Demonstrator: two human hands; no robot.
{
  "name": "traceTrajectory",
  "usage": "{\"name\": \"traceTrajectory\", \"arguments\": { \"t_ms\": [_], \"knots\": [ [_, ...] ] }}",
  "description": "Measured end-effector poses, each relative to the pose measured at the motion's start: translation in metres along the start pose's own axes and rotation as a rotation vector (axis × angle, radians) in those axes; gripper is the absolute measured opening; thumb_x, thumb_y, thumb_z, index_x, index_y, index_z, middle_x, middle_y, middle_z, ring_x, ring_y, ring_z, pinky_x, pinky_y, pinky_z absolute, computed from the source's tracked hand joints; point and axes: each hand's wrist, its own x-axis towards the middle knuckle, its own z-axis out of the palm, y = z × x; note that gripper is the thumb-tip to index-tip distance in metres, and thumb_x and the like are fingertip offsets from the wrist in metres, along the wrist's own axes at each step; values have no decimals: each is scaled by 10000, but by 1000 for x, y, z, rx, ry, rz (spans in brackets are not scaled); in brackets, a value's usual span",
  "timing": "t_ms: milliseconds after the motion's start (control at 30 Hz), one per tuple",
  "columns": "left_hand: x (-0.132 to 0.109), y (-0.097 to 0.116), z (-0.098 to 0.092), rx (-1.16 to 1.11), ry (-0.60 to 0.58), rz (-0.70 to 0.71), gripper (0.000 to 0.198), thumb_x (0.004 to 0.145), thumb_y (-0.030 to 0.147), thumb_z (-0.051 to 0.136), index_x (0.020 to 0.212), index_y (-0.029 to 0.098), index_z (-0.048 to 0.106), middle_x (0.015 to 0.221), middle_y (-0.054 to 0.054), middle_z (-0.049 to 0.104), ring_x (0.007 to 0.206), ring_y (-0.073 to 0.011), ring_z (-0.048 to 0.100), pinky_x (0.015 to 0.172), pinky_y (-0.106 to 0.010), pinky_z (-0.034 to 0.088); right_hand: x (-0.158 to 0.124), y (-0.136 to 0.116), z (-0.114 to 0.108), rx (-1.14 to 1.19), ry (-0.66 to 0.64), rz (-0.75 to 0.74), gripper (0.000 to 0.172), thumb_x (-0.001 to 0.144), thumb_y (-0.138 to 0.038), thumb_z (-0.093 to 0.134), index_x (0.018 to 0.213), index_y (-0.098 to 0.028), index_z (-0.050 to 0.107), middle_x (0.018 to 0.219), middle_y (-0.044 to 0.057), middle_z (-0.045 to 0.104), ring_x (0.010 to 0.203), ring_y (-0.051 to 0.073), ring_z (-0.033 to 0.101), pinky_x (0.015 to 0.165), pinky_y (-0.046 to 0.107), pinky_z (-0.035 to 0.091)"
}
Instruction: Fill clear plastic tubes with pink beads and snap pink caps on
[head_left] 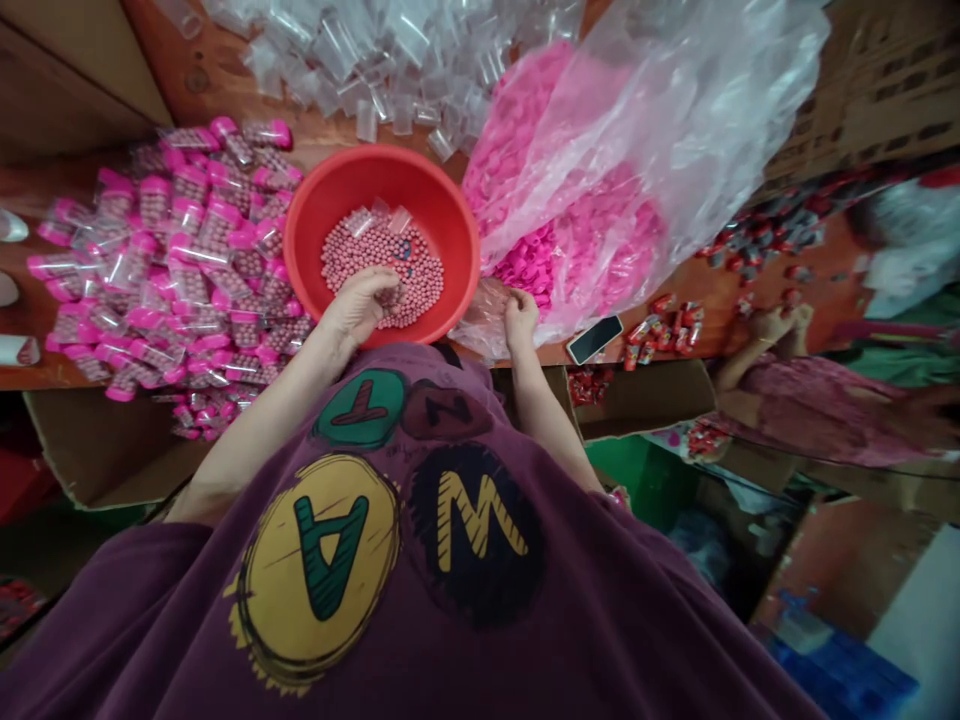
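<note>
My left hand [363, 303] is inside the red bowl [455, 215], over its near left side. Its fingers are closed round what looks like a small clear container, partly hidden by the fingers. Pink beads [424, 280] fill the bottom of the bowl, with a few clear tubes [360, 221] lying on top. Just right of the bowl, my right hand [520, 318] is closed at the near edge of the clear plastic bag [487, 305]; whatever its fingers pinch is too small to make out. Bright pink caps [607, 240] fill the bag.
Pink-capped bead tubes [202, 255] are heaped at left, above an open carton [112, 450]. Clear tubes [405, 50] lie behind the bowl. A phone [595, 340] rests at the table edge, near small red items [664, 332]. Another person's hands [784, 325] are at far right.
</note>
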Motion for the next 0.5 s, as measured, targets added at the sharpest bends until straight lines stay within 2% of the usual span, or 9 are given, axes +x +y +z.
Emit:
{"name": "traceTrajectory", "arguments": {
  "t_ms": [67, 167, 233, 367, 433, 500],
  "knots": [
    [0, 0, 3, 9, -8, 16, 91, 757, 201, 765, 772, 238, 684, 696, 28, 675, 687, -119, 663, 639, -239, 514, 18, -3, 4, -45, 32, 27, 342, 936, -180, 533, 1215, -132, 725, 1217, 162, 814, 1153, 245, 757, 1192, 463, 569],
    [2, 0, 4, 20, -18, 33, 182, 693, 253, 846, 789, 211, 697, 722, 24, 710, 660, -116, 654, 625, -250, 525, 39, -15, 19, -172, 56, 59, 463, 984, -198, 562, 1423, -80, 645, 1300, 209, 793, 1226, 288, 749, 1209, 494, 543],
    [3, 0, 2, 28, -24, 39, 239, 681, 280, 888, 808, 207, 698, 731, 27, 722, 664, -117, 664, 628, -253, 532, 46, -22, 29, -217, 68, 93, 488, 1007, -214, 561, 1472, -76, 609, 1373, 240, 765, 1284, 318, 735, 1216, 530, 528],
    [2, -2, -3, 46, -37, 51, 323, 710, 320, 962, 874, 211, 706, 779, 26, 749, 717, -126, 706, 651, -257, 546, 45, -19, 34, -128, 108, 166, 389, 1015, -257, 569, 1361, -105, 664, 1315, 230, 772, 1257, 328, 726, 1202, 582, 527],
    [3, -2, -1, 49, -67, 60, 347, 747, 356, 976, 924, 211, 714, 832, 14, 772, 737, -130, 713, 669, -267, 560, 38, -11, 28, -61, 116, 147, 334, 1004, -322, 626, 1264, -125, 700, 1266, 210, 775, 1225, 317, 717, 1200, 585, 530],
    [3, -2, 6, 42, -116, 79, 337, 806, 373, 957, 991, 214, 723, 885, -1, 788, 767, -137, 722, 700, -277, 580, 27, -5, 18, 29, 78, 91, 342, 1005, -430, 666, 1205, -157, 710, 1175, 162, 780, 1115, 283, 727, 1146, 559, 571]
  ]
}}
